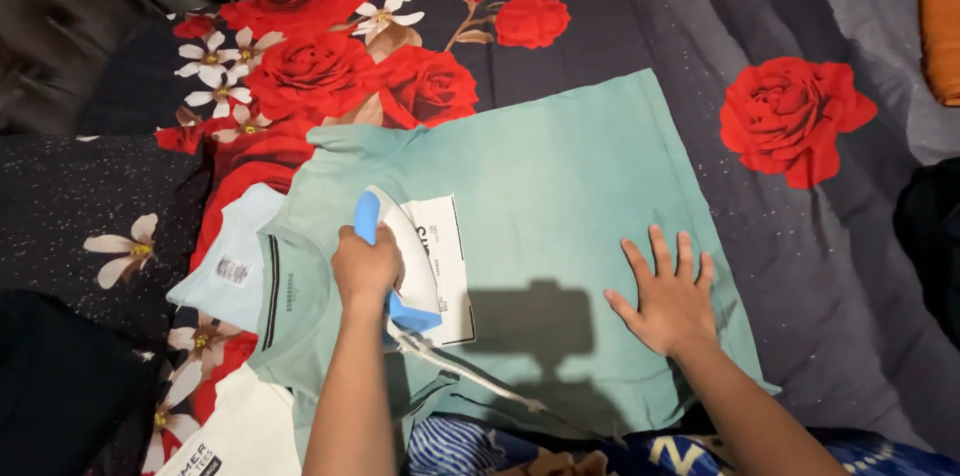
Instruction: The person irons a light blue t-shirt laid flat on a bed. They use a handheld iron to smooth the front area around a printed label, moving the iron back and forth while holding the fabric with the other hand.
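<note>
Head view, read from left to right. At the lower left of the frame a pale blue folded garment (225,271) and a white folded garment with dark print (245,431) lie partly under the edge of the work. Both rest on the bed, which is covered by a dark grey bedsheet printed with red roses and white flowers (800,226).

Just left of centre, the left hand (367,271) is closed in a full grip around the blue handle of a white and blue electric iron (400,256). The iron sits flat on the mint green cotton T-shirt (560,186), close beside the neckline and touching the white rectangular printed patch on the chest (450,266). Its braided grey power cord (460,371) trails toward the lower centre of the frame.

To the right of centre, the right hand (668,296) lies flat, fingers spread, on the lower body of the shirt, holding nothing and pinning the fabric.

Assessment: pressing appears to be under way. The shirt is spread out front side up, and the broad area in the centre and upper right looks smooth. The collar zone and the sleeve at the upper left show folds, so that part seems to remain. Whether the iron is hot cannot be determined.
</note>
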